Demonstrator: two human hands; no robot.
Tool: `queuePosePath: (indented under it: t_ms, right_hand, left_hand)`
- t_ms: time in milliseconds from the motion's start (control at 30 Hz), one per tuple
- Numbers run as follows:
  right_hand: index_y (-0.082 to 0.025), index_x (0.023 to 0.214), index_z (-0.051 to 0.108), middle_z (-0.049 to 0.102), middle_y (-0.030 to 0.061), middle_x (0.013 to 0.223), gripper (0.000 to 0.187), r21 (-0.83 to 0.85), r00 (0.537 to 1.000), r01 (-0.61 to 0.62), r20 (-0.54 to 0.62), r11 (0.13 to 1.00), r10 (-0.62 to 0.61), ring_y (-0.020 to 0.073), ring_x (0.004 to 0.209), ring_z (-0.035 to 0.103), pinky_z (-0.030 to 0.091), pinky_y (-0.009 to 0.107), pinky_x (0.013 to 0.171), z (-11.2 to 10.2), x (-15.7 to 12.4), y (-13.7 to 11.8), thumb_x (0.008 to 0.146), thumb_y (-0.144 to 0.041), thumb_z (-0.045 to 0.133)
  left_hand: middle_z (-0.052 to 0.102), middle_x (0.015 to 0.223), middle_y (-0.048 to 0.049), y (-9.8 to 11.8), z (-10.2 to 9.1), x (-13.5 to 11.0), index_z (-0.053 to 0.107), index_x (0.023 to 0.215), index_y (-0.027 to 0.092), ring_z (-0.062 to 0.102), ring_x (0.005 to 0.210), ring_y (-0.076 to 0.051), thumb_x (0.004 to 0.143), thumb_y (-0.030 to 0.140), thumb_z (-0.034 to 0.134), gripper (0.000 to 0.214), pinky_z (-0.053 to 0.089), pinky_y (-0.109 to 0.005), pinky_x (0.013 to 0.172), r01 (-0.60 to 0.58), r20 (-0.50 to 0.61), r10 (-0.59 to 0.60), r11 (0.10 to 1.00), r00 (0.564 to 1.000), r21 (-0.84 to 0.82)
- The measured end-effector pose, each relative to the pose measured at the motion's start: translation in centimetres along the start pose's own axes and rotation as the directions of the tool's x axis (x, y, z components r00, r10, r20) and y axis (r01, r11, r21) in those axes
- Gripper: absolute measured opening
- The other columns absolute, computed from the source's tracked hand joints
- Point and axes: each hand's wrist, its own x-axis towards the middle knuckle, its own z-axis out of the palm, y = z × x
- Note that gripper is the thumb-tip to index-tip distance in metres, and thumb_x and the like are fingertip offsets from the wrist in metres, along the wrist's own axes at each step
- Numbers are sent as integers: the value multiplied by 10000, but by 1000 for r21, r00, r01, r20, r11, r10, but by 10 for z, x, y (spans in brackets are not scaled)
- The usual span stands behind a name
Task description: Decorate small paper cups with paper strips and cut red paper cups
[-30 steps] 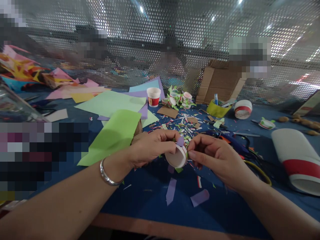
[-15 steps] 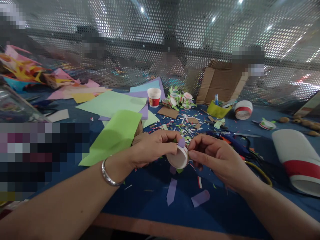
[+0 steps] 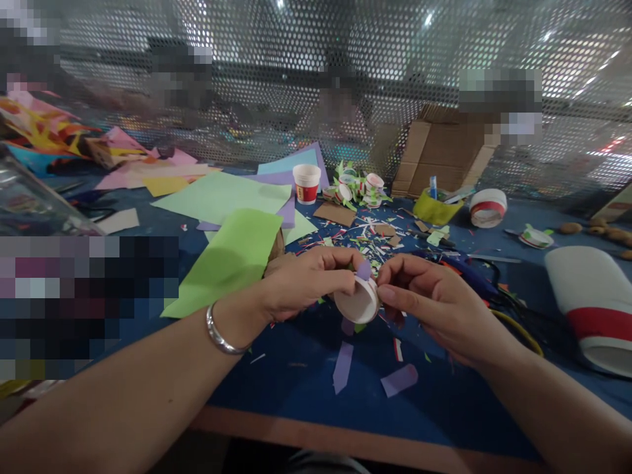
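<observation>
My left hand (image 3: 311, 280) is closed on a short white paper cup base (image 3: 359, 307), its thumb inside the rim and its fingers behind. A small purple paper tab (image 3: 364, 270) stands up at the top of the rim. From the right, my right hand (image 3: 434, 303) pinches the edge of the same cup base with thumb and forefinger; its other fingertips are partly hidden. Below on the blue table lie a pointed purple paper strip (image 3: 343, 367) and a round-ended purple strip (image 3: 399, 380).
Paper scraps (image 3: 368, 227) litter the table behind my hands. Green paper (image 3: 227, 263) lies left, near a paper cup (image 3: 307, 184) and decorated cup bases (image 3: 363, 187). To the right are a yellow tape roll (image 3: 437, 207), blue-handled scissors (image 3: 474, 280) and stacked cups (image 3: 587, 289).
The view has shifted slightly, so the table's things sit a little higher and further right. Both hands keep their hold on the cup base, with little change in pose.
</observation>
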Motion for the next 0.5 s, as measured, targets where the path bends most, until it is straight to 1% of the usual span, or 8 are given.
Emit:
queuePosePath:
  t_ms: [100, 200, 300, 400, 500]
  right_hand:
    - [-203, 891, 669, 605, -20, 773, 249, -6, 999, 23, -35, 1000, -23, 101, 636, 552, 472, 220, 567, -1, 0, -2, 897, -427, 775]
    - [-199, 901, 683, 610, -10, 789, 257, -32, 989, 56, -134, 998, -60, 106, 635, 562, 471, 228, 559, -5, 2, -1, 903, -443, 762]
    - [-202, 915, 689, 624, -5, 811, 242, -76, 968, 92, -229, 993, -107, 105, 638, 573, 475, 226, 561, -11, 3, 3, 916, -437, 749]
    - [-215, 936, 690, 638, -11, 776, 205, -185, 952, 105, -265, 977, -153, 103, 630, 581, 485, 218, 567, -15, 3, 5, 942, -418, 719]
    - [-212, 969, 700, 658, -5, 723, 177, -338, 947, 93, -262, 937, -189, 116, 602, 599, 501, 232, 557, -14, 1, 3, 955, -388, 691]
  left_hand:
    - [587, 701, 34, 0, -1, 0, 612, 769, 177, 499, 650, -102, 674, 170, 638, 100, 348, -246, 612, 3, -40, -4, 1000, 999, -28]
    - [578, 735, 30, 2, -3, 0, 605, 802, 188, 504, 671, -116, 680, 186, 643, 128, 375, -258, 626, -4, -107, -3, 997, 994, -72]
    - [544, 742, 29, 4, -5, 1, 564, 793, 194, 493, 672, -122, 663, 171, 633, 149, 368, -259, 608, -14, -178, -8, 992, 984, -122]
    - [516, 738, 26, 5, -6, 3, 532, 771, 196, 486, 667, -125, 633, 189, 636, 173, 371, -259, 594, -27, -230, -22, 978, 973, -207]
    - [500, 707, 30, 7, -6, 6, 539, 770, 199, 465, 613, -117, 620, 222, 638, 181, 357, -253, 546, -11, -286, -81, 952, 955, -306]
